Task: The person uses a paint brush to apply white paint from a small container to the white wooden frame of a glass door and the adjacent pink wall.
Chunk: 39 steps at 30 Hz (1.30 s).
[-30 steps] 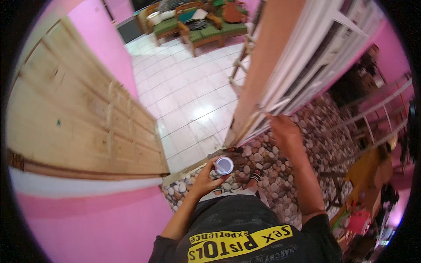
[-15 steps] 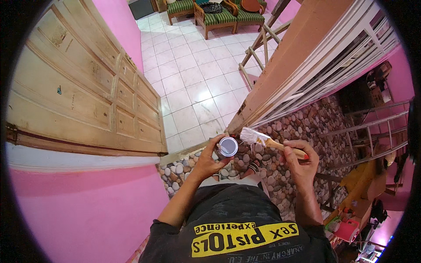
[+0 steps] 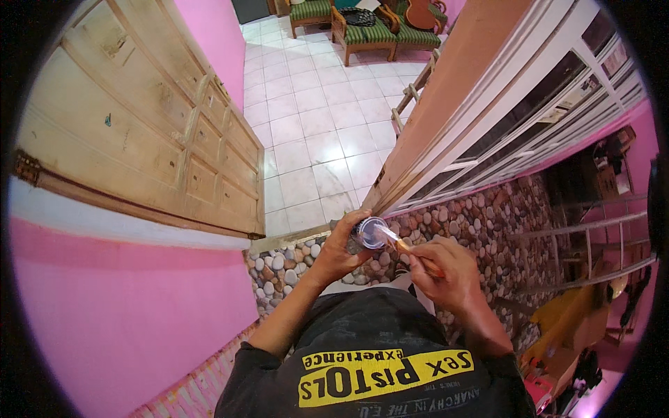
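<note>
Above the pebble-patterned floor (image 3: 481, 219), left hand (image 3: 338, 251) gripping small can (image 3: 368, 241), its side partly covered by fingers, right hand (image 3: 451, 270) closed on paintbrush (image 3: 402, 245), bristle ends hard to distinguish.

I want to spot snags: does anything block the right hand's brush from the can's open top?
Nothing visible does. The brush, in the right hand, has its bristles at the open top of the can; the left hand grips the can's side, not its top.

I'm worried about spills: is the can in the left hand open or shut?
Open: no lid covers the can; its round mouth shows, with the brush at it.
</note>
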{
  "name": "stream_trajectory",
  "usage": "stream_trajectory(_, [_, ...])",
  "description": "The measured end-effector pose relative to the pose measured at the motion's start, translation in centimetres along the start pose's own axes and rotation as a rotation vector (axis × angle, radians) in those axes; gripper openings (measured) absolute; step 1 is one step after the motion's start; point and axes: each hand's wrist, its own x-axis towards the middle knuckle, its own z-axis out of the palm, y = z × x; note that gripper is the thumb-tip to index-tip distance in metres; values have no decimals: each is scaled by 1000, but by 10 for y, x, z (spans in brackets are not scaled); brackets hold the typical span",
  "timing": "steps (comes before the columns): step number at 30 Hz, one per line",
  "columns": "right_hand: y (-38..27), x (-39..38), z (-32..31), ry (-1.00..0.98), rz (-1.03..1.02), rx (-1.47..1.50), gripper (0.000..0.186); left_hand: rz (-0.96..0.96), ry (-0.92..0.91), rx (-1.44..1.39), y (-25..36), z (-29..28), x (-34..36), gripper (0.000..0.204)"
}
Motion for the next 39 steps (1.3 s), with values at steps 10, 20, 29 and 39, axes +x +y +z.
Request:
stream_trajectory(10, [89, -5, -32, -260, -292, -135, 12, -30, 163, 130, 2, 113, 4, 73])
stream_trajectory(20, [155, -40, -63, -345, -394, 71, 13, -191, 382, 224, 6, 208, -15, 73])
stream_trajectory(29, [185, -54, -98, -331, -7, 312, 23, -191, 438, 230, 16, 229, -7, 71])
stream_trajectory(39, [226, -63, -89, -167, 671, 877, 18, -233, 438, 237, 11, 220, 9, 74])
